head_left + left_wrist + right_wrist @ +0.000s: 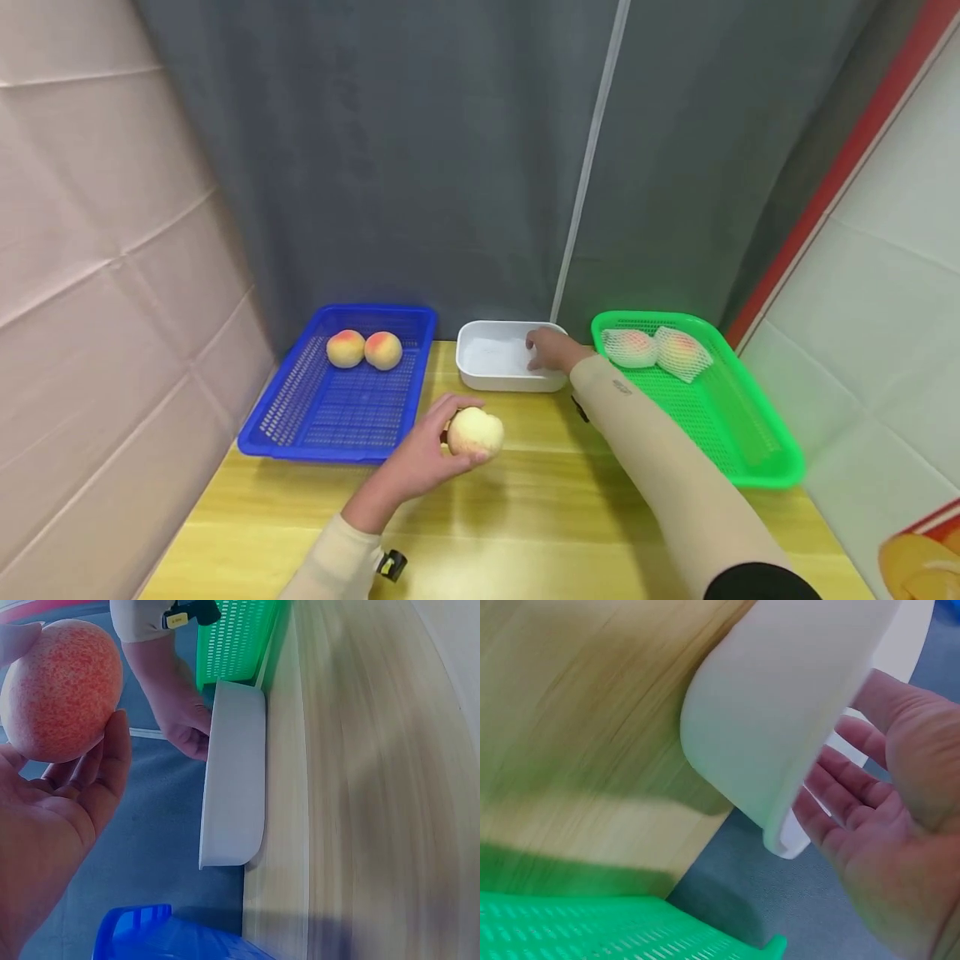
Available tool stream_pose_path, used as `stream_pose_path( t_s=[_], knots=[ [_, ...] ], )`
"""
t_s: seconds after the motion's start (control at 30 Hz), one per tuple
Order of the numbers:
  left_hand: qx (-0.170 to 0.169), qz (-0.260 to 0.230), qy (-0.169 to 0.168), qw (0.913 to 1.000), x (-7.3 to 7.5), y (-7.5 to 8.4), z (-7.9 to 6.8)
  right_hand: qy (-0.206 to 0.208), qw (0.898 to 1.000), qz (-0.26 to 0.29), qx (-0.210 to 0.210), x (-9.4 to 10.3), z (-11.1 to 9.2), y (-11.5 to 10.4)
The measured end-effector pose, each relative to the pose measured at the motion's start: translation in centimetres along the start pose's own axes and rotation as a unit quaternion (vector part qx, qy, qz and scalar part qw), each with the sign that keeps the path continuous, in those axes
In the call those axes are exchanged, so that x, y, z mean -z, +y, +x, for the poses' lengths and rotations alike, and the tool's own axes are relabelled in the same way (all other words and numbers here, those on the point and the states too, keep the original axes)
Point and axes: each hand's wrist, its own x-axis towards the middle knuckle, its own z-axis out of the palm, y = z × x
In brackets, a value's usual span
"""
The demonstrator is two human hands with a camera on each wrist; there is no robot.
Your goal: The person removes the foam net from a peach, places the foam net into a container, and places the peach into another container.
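My left hand (426, 454) holds a pale peach (477, 432) above the table, thumb on one side and fingers on the other. Up close in the left wrist view, the peach (66, 690) shows a speckled red side. Over the right end of a white plastic tub (495, 382), my right hand (557, 348) reaches in with its fingers below the rim. From the right wrist, the fingers (847, 780) look loosely bent and spread, the tub's wall hiding their tips. Nothing shows between them.
A blue basket (337, 446) on the left has two bare peaches (363, 349) at its far end. On the right, a green basket (742, 417) contains two peaches in white foam nets (656, 350). Behind the wooden table (480, 533) hangs a grey curtain (375, 167).
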Motion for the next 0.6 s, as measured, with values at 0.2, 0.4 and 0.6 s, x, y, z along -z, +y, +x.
stream_pose_path(
  t_s=[0.2, 0.4, 0.6],
  knots=[
    [0.004, -0.004, -0.011, 0.9999, -0.2, 0.2, 0.2, 0.033, 0.999, 0.027, 0.002, 0.9, -0.9, -0.1],
    [0.007, -0.002, -0.01, 0.9999, -0.2, 0.4, 0.0, 0.071, 0.997, 0.02, -0.008, 1.1, -1.3, -0.2],
    [0.004, -0.007, -0.011, 0.9999, -0.2, 0.4, -0.1, 0.089, 0.995, 0.039, -0.022, 0.8, -2.1, 0.3]
  ],
)
